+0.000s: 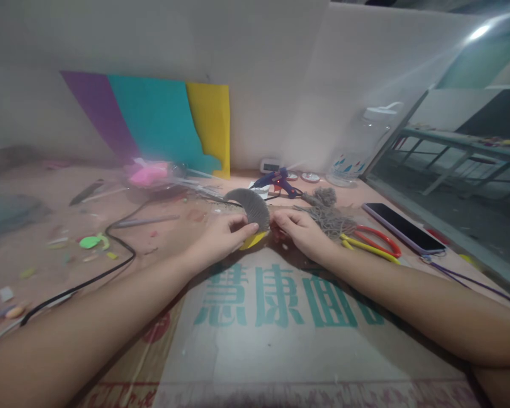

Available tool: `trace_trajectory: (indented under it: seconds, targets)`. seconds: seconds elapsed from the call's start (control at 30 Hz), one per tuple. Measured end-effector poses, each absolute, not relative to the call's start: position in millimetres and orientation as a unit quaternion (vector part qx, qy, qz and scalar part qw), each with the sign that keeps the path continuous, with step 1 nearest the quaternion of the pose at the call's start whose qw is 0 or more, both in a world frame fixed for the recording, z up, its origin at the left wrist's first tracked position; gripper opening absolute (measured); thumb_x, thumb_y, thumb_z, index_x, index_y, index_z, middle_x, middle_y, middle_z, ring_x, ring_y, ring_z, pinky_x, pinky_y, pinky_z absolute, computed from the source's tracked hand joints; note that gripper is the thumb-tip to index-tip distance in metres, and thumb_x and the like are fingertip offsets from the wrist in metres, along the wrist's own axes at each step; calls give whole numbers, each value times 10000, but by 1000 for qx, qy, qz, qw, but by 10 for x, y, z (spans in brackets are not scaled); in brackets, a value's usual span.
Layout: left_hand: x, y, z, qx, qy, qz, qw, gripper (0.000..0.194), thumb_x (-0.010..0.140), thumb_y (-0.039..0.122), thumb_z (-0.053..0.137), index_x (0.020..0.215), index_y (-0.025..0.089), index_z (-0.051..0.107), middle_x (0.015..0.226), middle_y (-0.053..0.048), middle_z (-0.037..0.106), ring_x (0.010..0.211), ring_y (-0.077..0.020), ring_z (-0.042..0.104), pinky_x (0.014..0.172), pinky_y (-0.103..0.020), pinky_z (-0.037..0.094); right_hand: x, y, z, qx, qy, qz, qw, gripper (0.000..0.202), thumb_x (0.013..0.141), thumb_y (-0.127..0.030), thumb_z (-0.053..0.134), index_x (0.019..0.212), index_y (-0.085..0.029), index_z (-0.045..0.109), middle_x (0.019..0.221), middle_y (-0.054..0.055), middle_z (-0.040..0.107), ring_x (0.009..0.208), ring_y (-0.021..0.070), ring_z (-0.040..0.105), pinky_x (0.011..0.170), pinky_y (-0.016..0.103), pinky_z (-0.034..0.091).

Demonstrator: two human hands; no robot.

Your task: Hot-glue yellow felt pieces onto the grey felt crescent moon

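Two bare forearms (123, 320), cut off at my feed's edges, flank one grey-and-yellow crescent (258, 211) over the table (348, 198). The left hand (223, 237) pinches it; its long axis curves from a left-pointing grey tip rightward, then down to one yellow end. Blur obscures the right hand (298, 231); whether it grips anything, I cannot tell.

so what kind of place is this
It looks like a craft workspace, probably: there is a blue glue gun, a pile of gray yarn, and a gray curved piece held in the left hand.
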State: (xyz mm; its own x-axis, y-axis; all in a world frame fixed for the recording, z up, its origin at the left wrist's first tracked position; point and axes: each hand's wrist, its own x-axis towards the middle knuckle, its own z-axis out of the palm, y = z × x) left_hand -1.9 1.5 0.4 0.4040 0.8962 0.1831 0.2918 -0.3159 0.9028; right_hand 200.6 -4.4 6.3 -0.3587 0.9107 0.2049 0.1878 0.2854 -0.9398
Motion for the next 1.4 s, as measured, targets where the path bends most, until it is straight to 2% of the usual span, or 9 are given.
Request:
trace_trajectory:
  seconds: [0.07, 0.2, 0.43, 0.53, 0.63, 0.73, 0.9, 1.1, 1.4]
  targets:
    - [-21, 21, 0, 709, 408, 369, 441, 366, 809, 509, 587, 685, 164, 568, 588, 28, 487, 542, -113, 429, 507, -239, 281, 2010, -36, 65, -385, -694, 445, 415, 429, 874, -588, 534, 780, -175, 605, 590, -30, 490, 519, 107, 460, 471, 232, 379]
    - [-25, 17, 1, 681, 413, 384, 467, 405, 781, 559, 608, 678, 171, 552, 571, 36, 462, 515, -103, 400, 498, -236, 277, 2013, -23, 63, -388, -697, 437, 415, 304, 815, -479, 655, 837, -180, 606, 691, -19, 563, 552, 107, 523, 514, 239, 425]
    - [-31, 19, 7, 683, 399, 365, 490, 397, 783, 556, 596, 723, 164, 583, 576, 40, 455, 506, -97, 374, 493, -236, 262, 1998, -9, 43, -425, -720, 405, 370, 193, 838, -376, 614, 827, -183, 618, 644, -27, 561, 489, 99, 496, 445, 225, 402]
    - [-36, 26, 1, 703, 401, 362, 462, 383, 809, 531, 572, 723, 158, 579, 603, 36, 472, 540, -102, 401, 516, -235, 283, 2013, 11, 42, -421, -735, 367, 385, 218, 873, -372, 572, 881, -171, 655, 706, -8, 583, 518, 96, 509, 460, 221, 412]
    - [-28, 14, 14, 730, 422, 354, 404, 384, 825, 490, 561, 633, 161, 516, 594, 37, 444, 564, -103, 402, 528, -238, 281, 2035, 24, 48, -428, -711, 363, 424, 326, 923, -447, 493, 977, -169, 655, 717, -12, 568, 472, 83, 463, 417, 218, 375]
    - [-12, -9, 32, 753, 436, 335, 361, 366, 836, 458, 549, 622, 162, 511, 601, 34, 452, 588, -112, 423, 540, -243, 289, 2033, 16, 54, -426, -700, 375, 434, 333, 898, -486, 531, 906, -170, 635, 699, -17, 564, 478, 82, 460, 431, 218, 371]
    - [-6, -28, 39, 774, 435, 322, 330, 386, 847, 457, 542, 596, 169, 489, 573, 37, 440, 577, -113, 417, 535, -248, 277, 2004, -14, 60, -432, -729, 339, 407, 258, 846, -413, 609, 745, -177, 580, 629, -26, 546, 531, 103, 497, 502, 230, 398]
    - [-12, -22, 26, 743, 427, 350, 378, 382, 856, 493, 525, 662, 164, 542, 611, 26, 478, 589, -118, 450, 546, -244, 313, 2018, -16, 44, -433, -705, 400, 395, 293, 859, -452, 593, 741, -187, 553, 553, -50, 507, 437, 92, 455, 420, 219, 349]
    - [-12, -33, 37, 745, 437, 357, 355, 371, 844, 488, 541, 663, 164, 555, 621, 26, 493, 618, -123, 458, 584, -246, 336, 1992, -20, 37, -449, -706, 394, 380, 318, 868, -457, 590, 710, -184, 548, 544, -54, 508, 443, 90, 476, 427, 214, 356]
